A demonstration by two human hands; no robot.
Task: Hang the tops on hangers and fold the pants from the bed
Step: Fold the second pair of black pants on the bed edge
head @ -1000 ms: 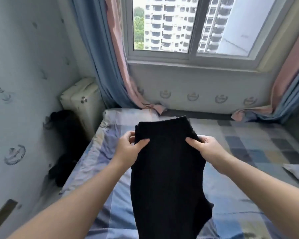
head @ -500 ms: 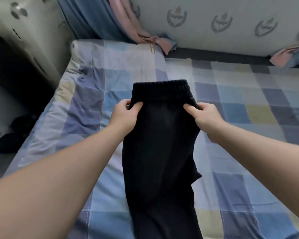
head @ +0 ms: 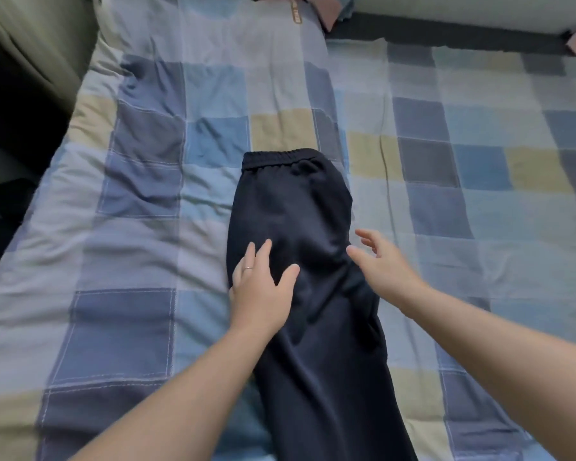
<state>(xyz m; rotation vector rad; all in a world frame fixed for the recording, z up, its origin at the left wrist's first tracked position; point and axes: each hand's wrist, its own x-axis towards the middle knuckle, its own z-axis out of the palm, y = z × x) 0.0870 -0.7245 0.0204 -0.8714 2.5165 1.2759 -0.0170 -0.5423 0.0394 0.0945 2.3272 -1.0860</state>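
- Far left, beside the bed: a pale bulky object (head: 30, 38), too blurred to identify, and below it a dark item (head: 10, 201) on the floor, kind not determinable.
- Bed (head: 140, 247): covered by a patchwork quilt in blue, grey and pale yellow squares, creased on its left half.
- Left hand (head: 263, 294): palm down, fingers straight and slightly spread, resting flat on the left edge of the pants. It grips nothing. A ring (head: 247, 268) sits on one finger.
- Pants (head: 293, 207): dark, lying on the quilt at the middle of the bed. The elastic waistband (head: 280, 159) points away from the person. The legs run toward the person and leave the view at the lower edge.
- Right hand (head: 383, 267): fingers spread and relaxed, holding nothing, at the right edge of the pants. Whether it touches the fabric cannot be told.
- The two hands are apart, one on each side of the pants, roughly level with each other.
- Top edge, right of centre: a pink curtain end (head: 330, 15) lies on the head of the bed.
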